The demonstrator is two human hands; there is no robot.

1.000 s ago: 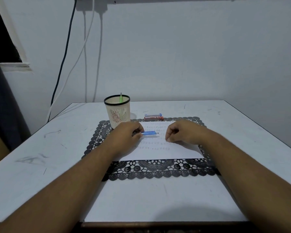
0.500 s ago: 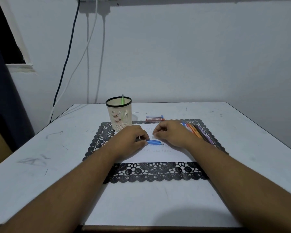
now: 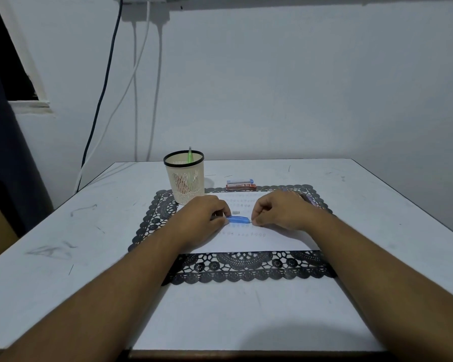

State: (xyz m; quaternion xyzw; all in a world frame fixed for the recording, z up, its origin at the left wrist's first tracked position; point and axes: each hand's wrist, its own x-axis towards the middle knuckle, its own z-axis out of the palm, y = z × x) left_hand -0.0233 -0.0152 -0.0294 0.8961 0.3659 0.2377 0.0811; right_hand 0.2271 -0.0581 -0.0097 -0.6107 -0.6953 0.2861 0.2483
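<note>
a mesh pen cup [image 3: 185, 178] stands at the mat's left corner, clear of the work. the left hand [image 3: 204, 218] pinches one end of the blue pen [image 3: 239, 220], steadying it low over the paper [image 3: 259, 242] mid-table, and the right hand [image 3: 280, 212] pinches the other end, probably to pull or twist it.

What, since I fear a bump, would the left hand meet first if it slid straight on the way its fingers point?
Probably the right hand, whose fingertips pinch the far end of the blue pen that the left hand grips; the small white piece seems to lie just off that line.
</note>
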